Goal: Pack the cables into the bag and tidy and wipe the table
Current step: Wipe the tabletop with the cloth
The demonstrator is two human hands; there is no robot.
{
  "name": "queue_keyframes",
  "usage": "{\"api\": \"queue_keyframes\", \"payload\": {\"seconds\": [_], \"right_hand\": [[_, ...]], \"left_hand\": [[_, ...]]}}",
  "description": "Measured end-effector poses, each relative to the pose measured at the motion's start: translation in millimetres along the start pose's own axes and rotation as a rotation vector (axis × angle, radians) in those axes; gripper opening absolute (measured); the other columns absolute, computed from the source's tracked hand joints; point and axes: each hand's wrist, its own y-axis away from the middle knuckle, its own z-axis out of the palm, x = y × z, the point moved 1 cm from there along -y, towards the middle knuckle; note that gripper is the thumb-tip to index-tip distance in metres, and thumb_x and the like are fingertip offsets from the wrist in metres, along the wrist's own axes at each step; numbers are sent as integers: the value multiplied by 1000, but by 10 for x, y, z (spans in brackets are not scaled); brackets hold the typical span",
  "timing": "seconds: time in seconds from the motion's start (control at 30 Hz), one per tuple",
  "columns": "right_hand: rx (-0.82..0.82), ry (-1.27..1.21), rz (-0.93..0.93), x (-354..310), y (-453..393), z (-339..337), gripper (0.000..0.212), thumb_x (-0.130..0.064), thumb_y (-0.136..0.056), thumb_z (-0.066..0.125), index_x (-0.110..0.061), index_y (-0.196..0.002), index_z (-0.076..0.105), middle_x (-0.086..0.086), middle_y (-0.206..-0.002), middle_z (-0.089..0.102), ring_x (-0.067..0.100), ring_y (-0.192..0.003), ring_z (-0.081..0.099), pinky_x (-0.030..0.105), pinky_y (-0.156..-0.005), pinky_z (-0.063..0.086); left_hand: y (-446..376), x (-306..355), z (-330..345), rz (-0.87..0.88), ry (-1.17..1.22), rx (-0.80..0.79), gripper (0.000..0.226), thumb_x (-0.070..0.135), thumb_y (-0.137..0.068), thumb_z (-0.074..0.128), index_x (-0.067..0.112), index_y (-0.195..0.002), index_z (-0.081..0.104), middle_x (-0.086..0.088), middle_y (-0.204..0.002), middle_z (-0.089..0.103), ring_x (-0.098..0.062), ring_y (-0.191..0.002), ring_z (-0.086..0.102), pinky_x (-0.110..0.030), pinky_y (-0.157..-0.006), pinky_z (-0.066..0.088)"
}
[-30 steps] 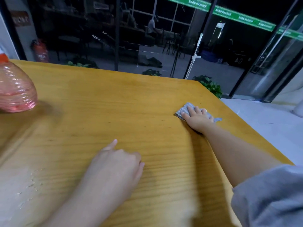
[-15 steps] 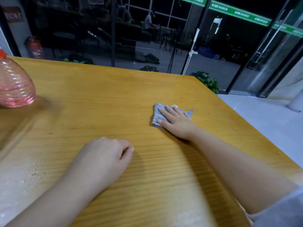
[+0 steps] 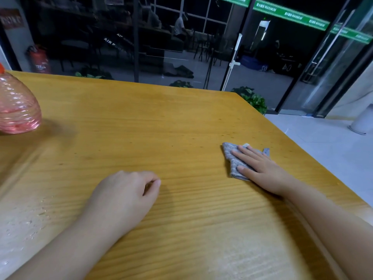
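The right hand [image 3: 260,168] lies flat on a folded grey cloth [image 3: 232,158], fingers straight and spread, pressing it against the wooden worktop [image 3: 161,122]. The cloth protrudes ahead of and to the left of the fingertips; a small corner shows beyond the hand on its far right side. The cloth sits near the right edge of the worktop.

The left hand [image 3: 127,197] rests on the worktop well to the left of the right hand and nearer the person. Its fingers are curled into a loose fist, thumb against the index finger, holding nothing visible.

A pink ribbed plastic bottle [image 3: 17,106] with a red cap stands far to the left of the left hand, at the frame edge. Pale specks [image 3: 30,219] lie on the worktop just left of the left forearm. The surface between the two hands carries no obstruction.

Beyond the worktop are a glass wall, potted plants [image 3: 252,100] and a red fire extinguisher [image 3: 39,59].
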Motion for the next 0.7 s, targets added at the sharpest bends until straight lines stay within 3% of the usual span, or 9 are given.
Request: {"api": "queue_keyframes", "payload": {"seconds": [0.23, 0.7], "right_hand": [[52, 36, 202, 449, -48, -58, 54, -61, -93, 25, -50, -144, 15, -20, -157, 5, 2, -145, -4, 36, -119, 2], [84, 100, 484, 809, -625, -207, 60, -63, -94, 12, -41, -150, 9, -9, -160, 1, 16, -147, -2, 46, -117, 4]], "left_hand": [[17, 11, 5, -11, 22, 21, 27, 46, -91, 40, 39, -97, 65, 15, -77, 69, -10, -80, 62, -29, -70, 47], [-2, 65, -27, -27, 0, 33, 28, 45, -92, 39, 39, -101, 65, 15, -81, 68, -10, -84, 61, -26, -72, 45]]}}
